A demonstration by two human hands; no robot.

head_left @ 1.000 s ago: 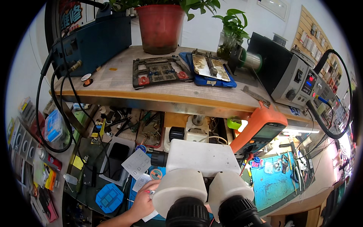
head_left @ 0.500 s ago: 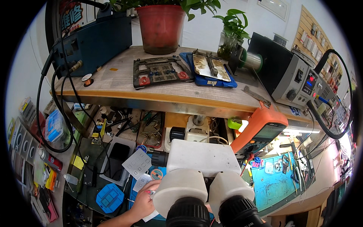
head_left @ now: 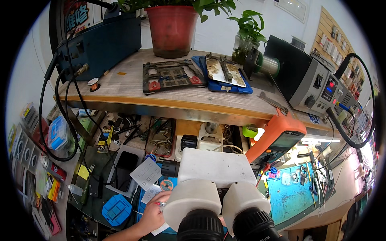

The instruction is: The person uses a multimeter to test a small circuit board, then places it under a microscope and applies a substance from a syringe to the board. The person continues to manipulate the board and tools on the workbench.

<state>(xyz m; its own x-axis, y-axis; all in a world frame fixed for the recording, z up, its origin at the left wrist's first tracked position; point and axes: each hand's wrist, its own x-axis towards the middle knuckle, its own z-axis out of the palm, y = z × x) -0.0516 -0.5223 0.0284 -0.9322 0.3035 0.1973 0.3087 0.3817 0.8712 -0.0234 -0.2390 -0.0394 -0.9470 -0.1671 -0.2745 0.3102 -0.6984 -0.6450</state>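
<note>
My left hand (head_left: 155, 211) is beside the white microscope (head_left: 217, 166), with its fingertips partly hidden behind the left eyepiece. Its fingers are closed round a slim red-and-silver tool (head_left: 161, 204), whose exact kind I cannot make out. White stencil sheets (head_left: 145, 174) and a round orange-and-teal spool (head_left: 166, 184) lie just beyond this hand. White paper (head_left: 160, 229) shows beneath it. Only a sliver of skin from my right hand (head_left: 222, 220) appears between the two eyepieces, so its fingers are hidden.
An orange multimeter (head_left: 277, 138) stands right of the microscope. Left of my hand are a blue octagonal pad (head_left: 116, 210) and a black phone (head_left: 126, 166). The wooden shelf (head_left: 120, 90) above holds metal fixtures (head_left: 173, 76), a red plant pot (head_left: 171, 30) and a soldering station (head_left: 317, 84).
The whole view has shifted very slightly. Both hands and the things around them look otherwise the same.
</note>
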